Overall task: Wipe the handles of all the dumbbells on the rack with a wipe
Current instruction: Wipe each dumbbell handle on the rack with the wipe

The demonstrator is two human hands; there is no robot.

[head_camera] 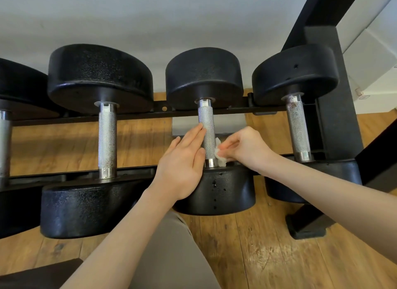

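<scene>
Several black dumbbells with knurled silver handles lie across a black rack (137,115). My left hand (182,164) rests flat, fingers straight, against the left side of the third dumbbell's handle (207,127). My right hand (247,146) pinches a crumpled white wipe (220,154) and presses it to the lower right side of that same handle. To the left is another dumbbell handle (107,138); one more handle (297,129), with rusty specks near its top, lies to the right. A further handle (4,142) shows partly at the far left edge.
The rack's black upright post (328,108) and its foot (307,228) stand at the right. Wooden floor (257,256) lies below, a grey wall behind. My knee in beige trousers (171,256) is under the rack's front.
</scene>
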